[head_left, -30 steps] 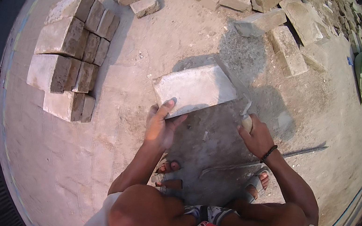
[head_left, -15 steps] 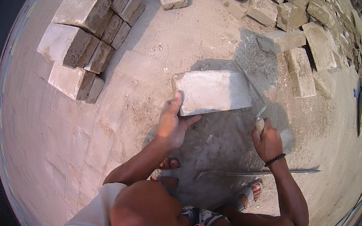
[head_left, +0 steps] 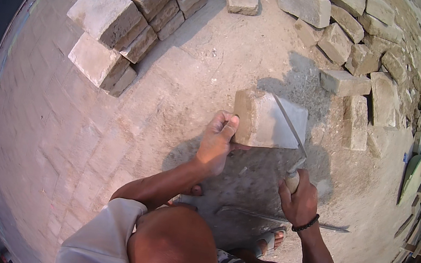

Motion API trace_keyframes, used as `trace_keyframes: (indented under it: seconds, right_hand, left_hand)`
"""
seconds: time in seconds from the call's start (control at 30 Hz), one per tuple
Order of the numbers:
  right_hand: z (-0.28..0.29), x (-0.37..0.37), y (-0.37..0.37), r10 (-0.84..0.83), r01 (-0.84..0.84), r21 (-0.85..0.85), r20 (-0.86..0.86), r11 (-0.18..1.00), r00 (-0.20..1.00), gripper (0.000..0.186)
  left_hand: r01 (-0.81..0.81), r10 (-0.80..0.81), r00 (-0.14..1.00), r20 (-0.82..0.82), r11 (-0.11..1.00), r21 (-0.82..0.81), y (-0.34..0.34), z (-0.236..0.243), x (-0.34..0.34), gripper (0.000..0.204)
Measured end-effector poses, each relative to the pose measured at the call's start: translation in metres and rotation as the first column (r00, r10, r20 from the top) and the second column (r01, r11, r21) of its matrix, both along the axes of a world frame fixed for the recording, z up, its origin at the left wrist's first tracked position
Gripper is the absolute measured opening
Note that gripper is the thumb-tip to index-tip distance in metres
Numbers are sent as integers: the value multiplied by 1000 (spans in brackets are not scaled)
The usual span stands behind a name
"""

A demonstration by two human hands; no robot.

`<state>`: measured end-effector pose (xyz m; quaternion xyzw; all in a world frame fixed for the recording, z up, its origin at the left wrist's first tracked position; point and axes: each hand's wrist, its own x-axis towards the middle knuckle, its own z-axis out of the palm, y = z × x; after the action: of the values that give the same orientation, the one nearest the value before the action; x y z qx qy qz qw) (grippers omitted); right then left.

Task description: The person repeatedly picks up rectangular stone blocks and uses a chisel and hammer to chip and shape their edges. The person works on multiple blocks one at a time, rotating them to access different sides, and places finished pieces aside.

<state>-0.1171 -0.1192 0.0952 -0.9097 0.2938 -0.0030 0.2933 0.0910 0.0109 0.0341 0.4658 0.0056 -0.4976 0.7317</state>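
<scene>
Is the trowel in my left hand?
No, the trowel is in the right hand, while the left hand holds a block.

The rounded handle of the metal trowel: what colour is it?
The rounded handle is pale beige, best seen in the head view.

Dusty pale ground (head_left: 104, 142) — strong sunlight

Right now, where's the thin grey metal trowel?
In the head view, the thin grey metal trowel is right of centre, its pale handle in the bare right hand, its blade passing in front of the pale rectangular stone block.
</scene>
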Motion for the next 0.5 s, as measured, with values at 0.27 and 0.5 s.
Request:
trace_keyframes:
  seconds: [0.27, 0.5]
  right_hand:
    - [-24, 1, -5, -93, 95, 70, -34, 993, 995, 40]
    - [13, 6, -33, -360, 284, 735, -58, 615, 931, 34]
  left_hand:
    - [-211, 176, 869, 462, 977, 23, -24, 13, -27, 81]
    - [-207, 54, 507, 860, 977, 61, -70, 25, 34, 84]
